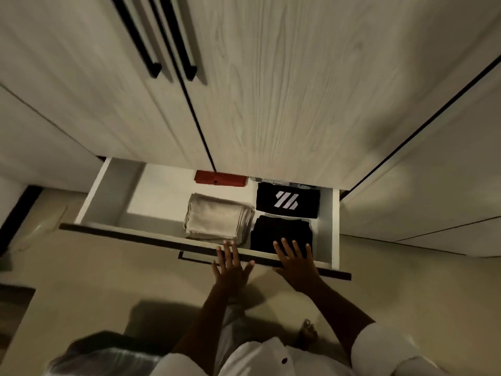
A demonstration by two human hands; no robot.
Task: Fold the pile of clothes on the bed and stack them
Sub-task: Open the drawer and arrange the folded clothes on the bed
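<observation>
Two hands, left (230, 267) & right (294, 263), fingers spread flat on drawer (168, 241) front; black folded clothes (280, 234) just past right fingertips, wardrobe (271, 90) above.

The wardrobe doors (271, 90) at twelve o'clock look like pale matt wood grain, with black matt bar handles (173, 36). The drawer (108, 191) is smooth white board. In it lie beige woven cloth (217, 219), matt black cloth (280, 233), and another black cloth with a white print (287, 200).

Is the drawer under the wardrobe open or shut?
Open: the drawer is pulled out, showing folded clothes inside, both hands at its front edge.
</observation>
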